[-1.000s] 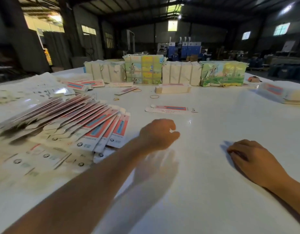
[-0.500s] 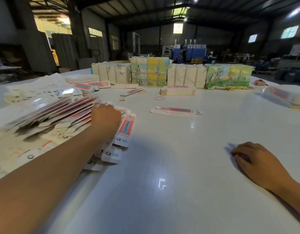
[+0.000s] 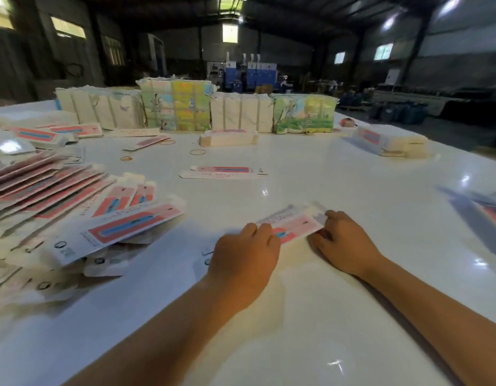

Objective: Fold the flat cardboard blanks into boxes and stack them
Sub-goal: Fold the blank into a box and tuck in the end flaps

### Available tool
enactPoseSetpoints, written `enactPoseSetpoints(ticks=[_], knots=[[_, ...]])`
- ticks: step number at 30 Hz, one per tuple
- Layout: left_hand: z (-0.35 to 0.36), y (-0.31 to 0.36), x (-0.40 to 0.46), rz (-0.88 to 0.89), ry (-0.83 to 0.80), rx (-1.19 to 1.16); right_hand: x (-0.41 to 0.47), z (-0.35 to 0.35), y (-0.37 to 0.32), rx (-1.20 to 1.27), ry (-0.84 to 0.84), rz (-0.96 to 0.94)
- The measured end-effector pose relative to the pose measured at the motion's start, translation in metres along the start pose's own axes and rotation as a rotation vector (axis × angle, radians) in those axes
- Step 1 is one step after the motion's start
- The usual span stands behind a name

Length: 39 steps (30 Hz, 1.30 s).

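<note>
A flat cardboard blank (image 3: 295,223), white with a red and blue panel, lies low over the white table (image 3: 324,316) in front of me. My left hand (image 3: 245,257) grips its near left end with curled fingers. My right hand (image 3: 343,242) pinches its right end. To the left spreads a fanned heap of the same flat blanks (image 3: 74,210). One single blank (image 3: 223,172) lies alone further out in the middle.
Bundled packs of blanks (image 3: 182,107) stand in a row along the far edge. A small stack (image 3: 228,137) lies before them, another stack (image 3: 391,142) at the far right. Rubber bands (image 3: 197,152) lie loose. More blanks (image 3: 492,210) show at the right edge.
My left hand went to the fanned heap, took one blank and brought it to the middle. My right hand lifted off the table and took hold of the blank's right end.
</note>
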<state>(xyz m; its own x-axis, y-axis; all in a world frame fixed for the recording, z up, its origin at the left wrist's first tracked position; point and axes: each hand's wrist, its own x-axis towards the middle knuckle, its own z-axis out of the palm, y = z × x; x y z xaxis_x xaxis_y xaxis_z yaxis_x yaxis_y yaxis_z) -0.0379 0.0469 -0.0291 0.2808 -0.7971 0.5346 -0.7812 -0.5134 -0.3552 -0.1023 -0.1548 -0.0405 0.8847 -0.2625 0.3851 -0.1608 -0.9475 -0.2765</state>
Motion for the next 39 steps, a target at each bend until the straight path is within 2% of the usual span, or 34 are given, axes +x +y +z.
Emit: enactPoseSetpoints(ticks=[2,4,5,7,9,10,12,16,22,26,28,33,36,39], knots=[[0.005,0.002,-0.003,-0.009,0.001,-0.050,0.001,0.001,0.003,0.014,0.000,-0.019],[0.005,0.000,-0.005,-0.032,0.010,-0.097,0.002,0.001,0.004,0.131,0.004,0.013],[0.005,-0.001,-0.005,-0.038,0.017,-0.114,0.002,0.001,0.005,0.269,0.030,0.083],[0.003,0.000,-0.004,-0.045,0.044,-0.151,0.005,-0.005,0.004,0.763,0.103,0.306],[0.001,0.002,-0.003,-0.045,0.065,-0.184,0.007,-0.010,0.004,1.211,0.076,0.490],[0.002,0.002,-0.002,-0.045,0.075,-0.188,0.007,-0.012,0.003,1.320,0.041,0.521],[0.003,0.002,-0.002,-0.046,0.084,-0.197,0.007,-0.012,0.002,1.315,-0.003,0.481],[0.012,-0.001,-0.004,-0.113,0.072,-0.308,0.005,-0.007,0.004,1.282,0.019,0.448],[0.030,-0.012,-0.006,-0.285,-0.060,-0.536,0.005,-0.006,0.005,1.282,-0.009,0.448],[0.032,-0.015,-0.005,-0.326,-0.148,-0.612,0.004,-0.007,0.003,1.270,-0.006,0.461],[0.031,-0.017,-0.004,-0.342,-0.142,-0.622,0.004,-0.009,0.003,1.282,0.011,0.486],[0.027,-0.016,0.001,-0.414,-0.139,-0.621,0.003,-0.007,-0.003,1.457,0.185,0.567],[0.021,-0.014,0.004,-0.416,-0.086,-0.588,-0.001,-0.005,-0.007,1.280,0.331,0.515],[0.018,-0.012,0.005,-0.445,-0.070,-0.571,-0.005,-0.004,-0.014,1.045,0.409,0.437]])
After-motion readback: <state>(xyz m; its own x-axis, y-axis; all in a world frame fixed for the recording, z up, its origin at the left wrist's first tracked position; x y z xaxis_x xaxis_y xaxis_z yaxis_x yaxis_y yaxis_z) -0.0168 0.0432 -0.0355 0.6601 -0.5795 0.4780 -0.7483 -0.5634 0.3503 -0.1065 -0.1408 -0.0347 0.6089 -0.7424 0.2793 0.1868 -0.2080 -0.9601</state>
